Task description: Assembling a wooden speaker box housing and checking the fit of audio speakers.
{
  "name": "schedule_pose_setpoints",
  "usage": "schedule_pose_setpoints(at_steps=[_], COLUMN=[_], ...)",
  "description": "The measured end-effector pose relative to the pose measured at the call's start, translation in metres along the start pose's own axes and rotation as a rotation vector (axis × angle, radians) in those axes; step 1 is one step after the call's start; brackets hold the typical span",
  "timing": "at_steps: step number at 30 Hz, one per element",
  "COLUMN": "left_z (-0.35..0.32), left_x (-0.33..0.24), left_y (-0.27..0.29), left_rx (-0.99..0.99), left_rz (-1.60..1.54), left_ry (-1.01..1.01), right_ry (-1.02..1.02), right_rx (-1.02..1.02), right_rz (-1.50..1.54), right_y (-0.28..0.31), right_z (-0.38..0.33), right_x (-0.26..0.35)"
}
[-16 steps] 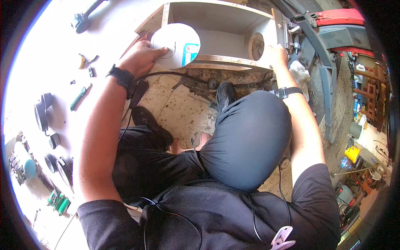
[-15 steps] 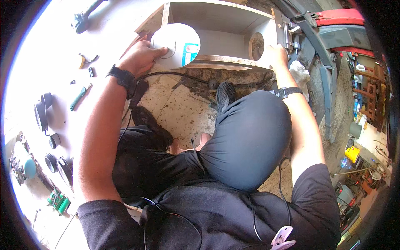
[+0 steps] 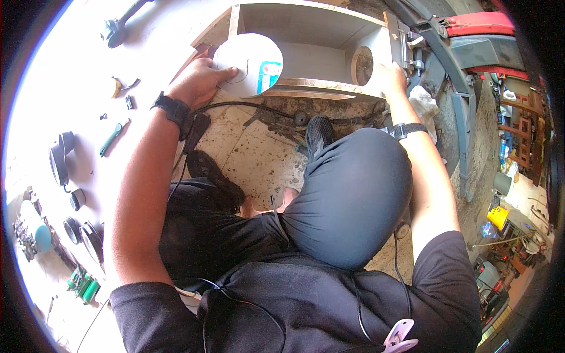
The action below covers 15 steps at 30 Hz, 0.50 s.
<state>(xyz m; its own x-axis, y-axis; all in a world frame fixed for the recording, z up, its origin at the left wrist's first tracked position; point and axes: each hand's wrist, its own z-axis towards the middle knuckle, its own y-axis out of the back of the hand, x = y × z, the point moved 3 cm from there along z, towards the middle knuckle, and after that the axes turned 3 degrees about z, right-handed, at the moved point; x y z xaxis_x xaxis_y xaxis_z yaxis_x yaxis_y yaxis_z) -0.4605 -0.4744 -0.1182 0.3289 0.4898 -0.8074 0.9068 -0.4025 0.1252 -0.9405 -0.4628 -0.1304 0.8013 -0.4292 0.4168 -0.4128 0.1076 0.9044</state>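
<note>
My left hand (image 3: 195, 81) is closed on a round white disc (image 3: 246, 50) with a blue label. Its thumb lies on the top face, and the other fingers are mostly hidden. Behind the disc is an open-fronted wooden box (image 3: 312, 56) with pale inner walls and a round hole (image 3: 363, 66) near its right end. At that right end my right hand (image 3: 391, 79) is closed over the box's side panel. Its fingertips are largely out of sight.
A black cable (image 3: 250, 105) runs over the stained floor below the box. To the left lie a teal-handled tool (image 3: 113, 138) and several black round parts (image 3: 59, 159). A red and grey metal frame (image 3: 479, 25) stands at the right. Farther right are a yellow container (image 3: 498, 218) and clutter.
</note>
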Motion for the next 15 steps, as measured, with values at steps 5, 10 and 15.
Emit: schedule_pose_setpoints(at_steps=[5,10,15], left_z=[-0.007,-0.002,0.0], left_x=[-0.009,-0.003,-0.001], left_y=[0.0,0.001,-0.001], left_rx=[-0.031,-0.02,-0.008], left_rz=[0.092,0.055,0.015], left_ry=[0.054,0.026,0.023], right_ry=[-0.021,-0.033,0.001], right_rx=[-0.001,0.004,0.008], right_rz=[-0.011,-0.005,-0.029], right_y=[-0.001,-0.003,-0.005], right_z=[0.0,0.003,0.004], right_x=[0.0,-0.005,-0.009])
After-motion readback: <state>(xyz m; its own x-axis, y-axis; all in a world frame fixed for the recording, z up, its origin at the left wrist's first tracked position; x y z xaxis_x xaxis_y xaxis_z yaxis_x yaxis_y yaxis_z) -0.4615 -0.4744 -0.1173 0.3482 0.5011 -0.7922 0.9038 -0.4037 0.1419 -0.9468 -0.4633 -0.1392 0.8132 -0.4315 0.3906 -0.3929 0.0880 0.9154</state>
